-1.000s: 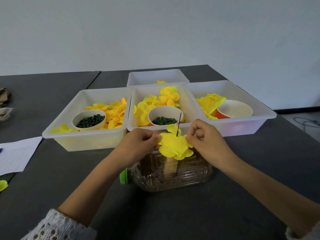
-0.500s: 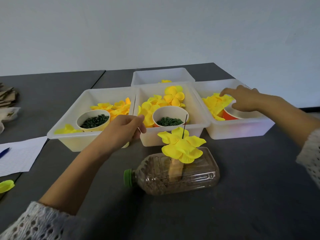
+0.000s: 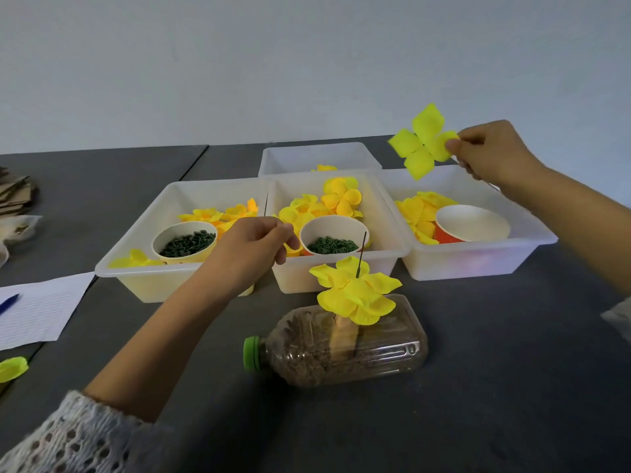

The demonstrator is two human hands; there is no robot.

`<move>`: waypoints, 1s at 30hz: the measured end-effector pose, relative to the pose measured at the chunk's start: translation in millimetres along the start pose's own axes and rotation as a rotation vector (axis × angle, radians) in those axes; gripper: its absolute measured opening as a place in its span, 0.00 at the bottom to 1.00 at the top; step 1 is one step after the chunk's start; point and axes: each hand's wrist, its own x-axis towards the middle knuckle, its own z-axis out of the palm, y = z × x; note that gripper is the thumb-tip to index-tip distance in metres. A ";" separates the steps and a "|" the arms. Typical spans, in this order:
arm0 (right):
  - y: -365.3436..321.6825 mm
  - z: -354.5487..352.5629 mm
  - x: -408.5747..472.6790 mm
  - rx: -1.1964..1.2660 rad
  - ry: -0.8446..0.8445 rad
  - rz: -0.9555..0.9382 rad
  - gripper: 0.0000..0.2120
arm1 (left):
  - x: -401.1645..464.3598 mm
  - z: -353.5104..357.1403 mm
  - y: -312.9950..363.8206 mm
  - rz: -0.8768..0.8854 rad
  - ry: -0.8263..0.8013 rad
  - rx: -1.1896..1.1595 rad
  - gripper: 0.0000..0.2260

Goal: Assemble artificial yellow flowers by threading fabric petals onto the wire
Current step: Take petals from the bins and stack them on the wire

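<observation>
Petal piece [image 3: 422, 142], yellow fabric, four lobes, was held up in air above far-right tub [image 3: 478, 257], pinched at one lobe betw. thumb and fingers of right hand [image 3: 491, 151]; hand closed on it, rest of fingers curled. Left hand [image 3: 254, 247] was loosely fisted over gap betw. left tub [image 3: 136, 278] and centre tub [image 3: 341, 278], thumb and forefinger nipped on thin dark wire [image 3: 265, 208], which stood roughly upright w. tip showing above knuckles. Part-built flower [image 3: 356, 293], several yellow layers, sat threaded on second wire [image 3: 362, 252], upright, tip poking out above petals; lower end went into clear plastic bottle [image 3: 345, 346] lying on its side on dark table [image 3: 495, 387], green cap [image 3: 252, 353] to left, brownish fill inside. Neither hand touched flower or bottle. Left tub held loose yellow-orange petals plus paper cup [image 3: 184, 242] of small dark green pieces. Centre tub held yellow petals and white cup [image 3: 333, 238] of green rings. Right tub held petals and orange-sided cup [image 3: 473, 223], contents not visible. Fourth tub [image 3: 319, 158] behind centre one, a bit of yellow showing at near edge. Lined paper [image 3: 37, 308] w. blue pen [image 3: 8, 303] at left edge of table; stray petal [image 3: 12, 368] near lower-left corner. Knit white sleeve [image 3: 68, 435] on left forearm.
</observation>
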 end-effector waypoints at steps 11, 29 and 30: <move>-81.0 30.5 -96.1 0.472 -0.133 -0.157 0.11 | -14.0 32.6 24.9 0.036 -0.149 -0.331 0.29; -47.4 47.1 -133.0 0.020 0.059 -0.738 0.17 | -14.7 26.8 27.1 -0.099 -0.091 -0.336 0.30; -45.6 47.1 -133.6 0.016 0.063 -0.737 0.17 | -16.5 27.0 25.9 -0.052 -0.088 -0.301 0.28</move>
